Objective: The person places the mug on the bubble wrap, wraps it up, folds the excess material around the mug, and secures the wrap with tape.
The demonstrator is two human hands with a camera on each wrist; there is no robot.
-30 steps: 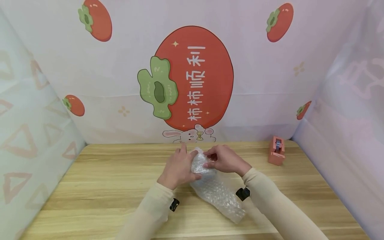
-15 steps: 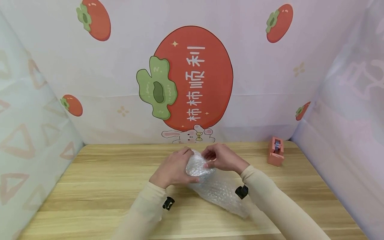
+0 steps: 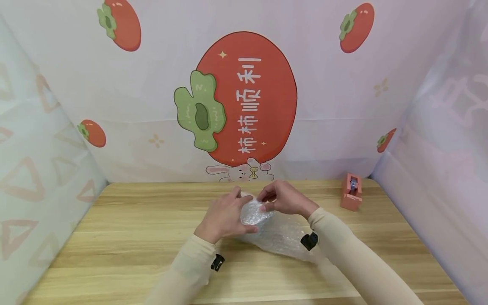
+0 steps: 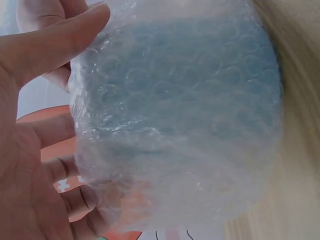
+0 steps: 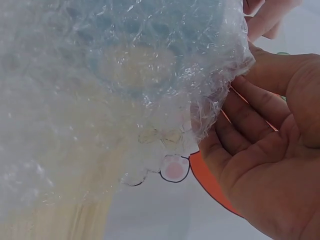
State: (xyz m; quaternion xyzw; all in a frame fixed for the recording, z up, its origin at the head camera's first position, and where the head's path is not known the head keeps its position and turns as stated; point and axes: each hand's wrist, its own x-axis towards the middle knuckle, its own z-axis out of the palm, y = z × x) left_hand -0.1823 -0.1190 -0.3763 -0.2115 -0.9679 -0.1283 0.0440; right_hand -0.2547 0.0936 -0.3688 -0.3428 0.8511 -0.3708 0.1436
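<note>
Frame centre: left hand, fingers curved round the bluish object, presumably steadying it; right hand, fingers pinching its bubble wrap.

Lettering reads 柿柿顺利; it's on the large persimmon.

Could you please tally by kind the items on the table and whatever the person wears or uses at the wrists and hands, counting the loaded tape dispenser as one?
Bubble wrap sheet: 1
Bluish object inside the wrap: 1
Tape dispenser: 1
Hands: 2 (left hand, right hand)
Black wrist cameras: 2
Total: 7
</note>
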